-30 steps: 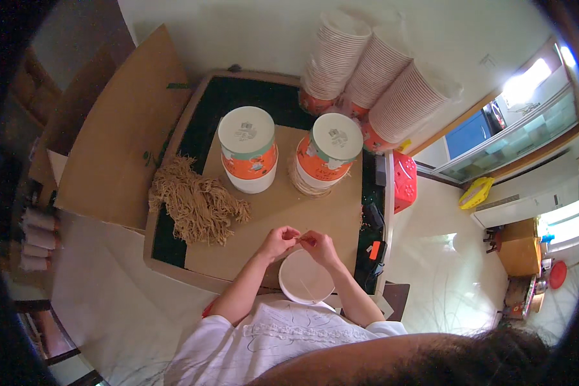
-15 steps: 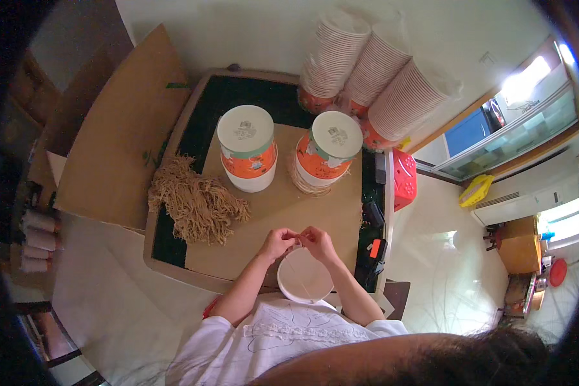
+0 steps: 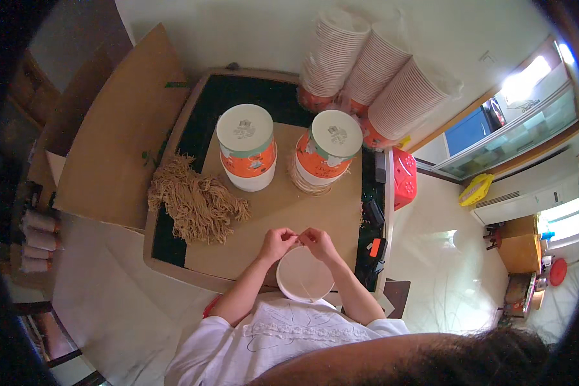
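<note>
A round white paper bucket (image 3: 304,276) rests against my body at the table's near edge. A thin pale string (image 3: 307,293) runs across its round face. My left hand (image 3: 279,244) and my right hand (image 3: 317,243) meet at the bucket's far rim, fingertips pinched close together. Whatever is between the fingers is too small to make out. Beyond my hands, two upside-down stacks of orange-and-white paper buckets, a left stack (image 3: 248,158) and a right stack (image 3: 327,154), stand on cardboard. Loops of cord (image 3: 307,183) lie around the base of the right one.
A heap of tan twisted cords (image 3: 196,202) lies left on the cardboard sheet (image 3: 270,215). Tall wrapped stacks of paper buckets (image 3: 402,96) lean at the back right. Small black tools (image 3: 374,251) line the right edge, beside a red stool (image 3: 403,180). A large cardboard flap (image 3: 122,128) rises at left.
Both hands stay pinched together at the bucket's far rim, with only a slight shift of the fingers. The string on the bucket has moved slightly. Everything else looks the same.
</note>
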`<state>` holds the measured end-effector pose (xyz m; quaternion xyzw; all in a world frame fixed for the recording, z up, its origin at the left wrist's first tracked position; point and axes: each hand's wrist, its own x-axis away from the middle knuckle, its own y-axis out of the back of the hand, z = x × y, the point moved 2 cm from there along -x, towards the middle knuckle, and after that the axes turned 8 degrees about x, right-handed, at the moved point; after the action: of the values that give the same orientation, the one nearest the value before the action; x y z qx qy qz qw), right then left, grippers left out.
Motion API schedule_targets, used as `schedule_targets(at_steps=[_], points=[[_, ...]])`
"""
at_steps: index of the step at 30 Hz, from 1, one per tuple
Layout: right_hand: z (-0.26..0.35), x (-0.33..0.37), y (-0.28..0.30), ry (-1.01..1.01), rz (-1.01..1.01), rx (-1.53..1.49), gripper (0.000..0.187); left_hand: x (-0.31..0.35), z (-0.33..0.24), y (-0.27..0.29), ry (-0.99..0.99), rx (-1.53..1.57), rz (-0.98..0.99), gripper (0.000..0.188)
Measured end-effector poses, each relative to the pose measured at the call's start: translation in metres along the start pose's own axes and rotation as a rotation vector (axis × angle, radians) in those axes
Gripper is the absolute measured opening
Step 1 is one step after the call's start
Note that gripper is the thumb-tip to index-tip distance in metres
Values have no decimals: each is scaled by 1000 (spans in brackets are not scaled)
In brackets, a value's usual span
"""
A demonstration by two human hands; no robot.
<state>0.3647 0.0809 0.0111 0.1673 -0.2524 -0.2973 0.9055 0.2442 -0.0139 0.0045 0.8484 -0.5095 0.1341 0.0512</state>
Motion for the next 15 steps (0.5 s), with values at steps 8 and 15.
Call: schedule_targets(at_steps=[8,15], points=[[-1,0,-3,107,-81,68,18,-2,5,0,-104,-112,-94,9],[9,3,-1,84,-97,82,17,-2,9,-1,-182,-122,-146,8]])
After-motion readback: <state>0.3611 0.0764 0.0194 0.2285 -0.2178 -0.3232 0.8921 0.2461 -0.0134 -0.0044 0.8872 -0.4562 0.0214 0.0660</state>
